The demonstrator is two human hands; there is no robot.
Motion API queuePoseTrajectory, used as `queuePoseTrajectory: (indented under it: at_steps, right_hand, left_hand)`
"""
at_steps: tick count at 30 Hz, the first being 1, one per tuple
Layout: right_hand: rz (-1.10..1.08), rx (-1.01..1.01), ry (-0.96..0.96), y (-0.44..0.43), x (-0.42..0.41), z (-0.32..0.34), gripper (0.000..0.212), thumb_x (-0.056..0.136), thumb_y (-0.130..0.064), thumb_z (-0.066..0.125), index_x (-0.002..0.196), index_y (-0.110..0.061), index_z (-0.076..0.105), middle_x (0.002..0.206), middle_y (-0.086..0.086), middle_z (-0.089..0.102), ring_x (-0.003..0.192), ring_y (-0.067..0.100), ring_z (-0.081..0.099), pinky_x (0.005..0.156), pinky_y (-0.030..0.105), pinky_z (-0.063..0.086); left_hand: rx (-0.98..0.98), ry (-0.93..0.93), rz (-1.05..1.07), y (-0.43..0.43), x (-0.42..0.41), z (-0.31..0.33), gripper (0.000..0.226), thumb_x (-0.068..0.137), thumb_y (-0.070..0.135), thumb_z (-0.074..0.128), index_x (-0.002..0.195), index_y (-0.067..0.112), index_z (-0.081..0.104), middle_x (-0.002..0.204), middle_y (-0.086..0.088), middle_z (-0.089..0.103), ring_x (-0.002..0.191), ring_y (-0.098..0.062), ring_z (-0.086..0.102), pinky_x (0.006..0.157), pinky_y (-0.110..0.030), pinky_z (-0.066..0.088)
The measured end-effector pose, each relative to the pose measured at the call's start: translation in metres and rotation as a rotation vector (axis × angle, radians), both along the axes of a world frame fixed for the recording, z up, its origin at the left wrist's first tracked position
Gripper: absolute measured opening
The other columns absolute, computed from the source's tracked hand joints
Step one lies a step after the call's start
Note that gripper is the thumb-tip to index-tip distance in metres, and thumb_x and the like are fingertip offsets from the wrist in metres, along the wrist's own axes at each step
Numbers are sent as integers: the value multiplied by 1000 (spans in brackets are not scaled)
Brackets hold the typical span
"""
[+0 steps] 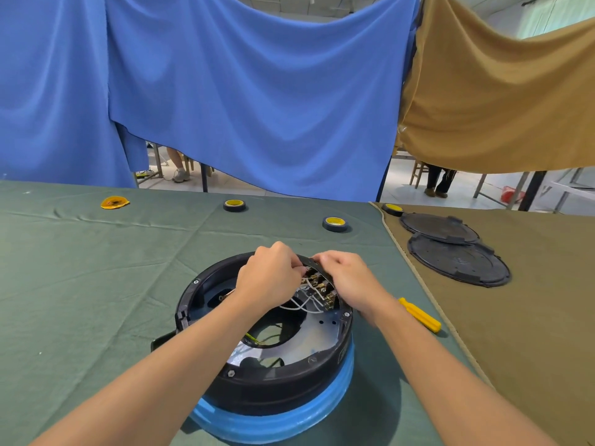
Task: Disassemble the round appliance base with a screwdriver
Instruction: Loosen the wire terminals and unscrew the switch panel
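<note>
Far left on the green cloth [80, 284], at about 10 o'clock from the work, lies a flattened yellow disc [115, 202]. A tape roll [234, 205] sits at 11 o'clock.

The round appliance base [267, 381] stands in the middle, directly before the person. It is open on top, black above a blue band, and well apart from the rolls. The left hand [272, 278] reaches across it to about 1 o'clock on the rim, fingers curled and pinching one end of a thin black strip [307, 260] that arches over the brass terminals [322, 286]. White wires [306, 304] run out from under that hand. The right hand [346, 278] meets it from the other side, its fingers curled over the strip's far end. How firmly either hand grips is hidden by the knuckles.

A second tape roll [335, 223] lies at 1 o'clock. The screwdriver [420, 315] lies unheld at 3 o'clock, just beside the base near the seam of the brown cloth [531, 317]. Two black round covers [458, 260] overlap at 2 o'clock.

The likely trouble is the strip coming free suddenly. A hard pull could drag the white wires off the terminals or snap the thin plastic. Rim screws look still seated, so forcing parts by hand may crack them. The right forearm could also nudge the screwdriver away.
</note>
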State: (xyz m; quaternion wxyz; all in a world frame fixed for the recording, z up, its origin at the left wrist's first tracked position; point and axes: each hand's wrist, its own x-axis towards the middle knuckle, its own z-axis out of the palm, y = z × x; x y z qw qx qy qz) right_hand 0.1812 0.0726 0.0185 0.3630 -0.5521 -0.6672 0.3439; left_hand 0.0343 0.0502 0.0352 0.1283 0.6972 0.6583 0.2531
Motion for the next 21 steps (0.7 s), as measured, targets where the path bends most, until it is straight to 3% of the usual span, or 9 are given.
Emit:
queuePoseTrajectory:
  at_steps: [2, 4, 6, 8, 12, 17, 19, 21]
  right_hand:
    - [-159, 69, -10, 3, 20, 0, 34, 99, -29, 40, 102, -11, 68, 101, 6, 70, 99, 24, 62, 92, 42, 48]
    - [-333, 162, -397, 6, 49, -4, 30, 99, -29, 40, 102, -11, 65, 106, 7, 68, 100, 27, 59, 86, 38, 47]
    - [-404, 102, -837, 1, 74, -12, 23, 97, -29, 42, 102, -15, 60, 114, 8, 62, 107, 31, 53, 83, 38, 43]
    - [-399, -10, -1008, -7, 85, -23, 16, 95, -28, 44, 95, -17, 56, 115, 10, 56, 108, 32, 49, 80, 38, 38]
    - [-401, 62, -1021, -15, 84, -30, 10, 95, -21, 46, 98, -17, 54, 113, 9, 54, 105, 31, 52, 79, 36, 38]
    - [-355, 162, -735, -24, 68, -12, 6, 101, -24, 39, 101, -23, 46, 102, 4, 46, 81, 29, 52, 69, 36, 40]
    - [-263, 234, -668, -30, 61, 5, 16, 102, -28, 37, 105, -23, 51, 103, 4, 54, 89, 30, 54, 76, 38, 44]
    - [-153, 321, -622, -38, 54, 23, 20, 100, -28, 41, 103, -23, 60, 102, 3, 64, 96, 28, 56, 82, 40, 46]
  left_hand:
    - [35, 98, -47, -4, -2, 1, 24, 99, 29, 50, 93, 18, 71, 79, -4, 66, 76, -28, 63, 60, -31, 45]
    - [81, 222, -109, -7, -4, 5, 29, 100, 28, 47, 91, 15, 70, 76, -4, 66, 73, -28, 62, 60, -31, 44]
    - [105, 346, -160, -10, -7, 7, 30, 100, 29, 44, 91, 14, 69, 81, -4, 67, 78, -28, 61, 66, -33, 44]
    - [95, 388, -192, -12, -9, 5, 28, 100, 29, 43, 96, 14, 66, 90, -5, 67, 84, -29, 60, 71, -36, 47]
    - [65, 246, -183, -18, -9, -2, 27, 101, 26, 45, 114, 13, 65, 106, -7, 69, 94, -28, 63, 82, -43, 53]
    - [27, 65, -178, -16, -14, -4, 31, 100, 25, 51, 129, 21, 62, 108, -6, 70, 82, -19, 65, 82, -39, 55]
    - [16, 22, -177, -14, -15, -4, 29, 100, 24, 51, 124, 18, 65, 107, -6, 71, 86, -21, 66, 83, -37, 55]
    - [-13, -18, -169, -10, -16, -1, 25, 100, 23, 51, 112, 13, 70, 94, -6, 73, 79, -19, 66, 69, -25, 52]
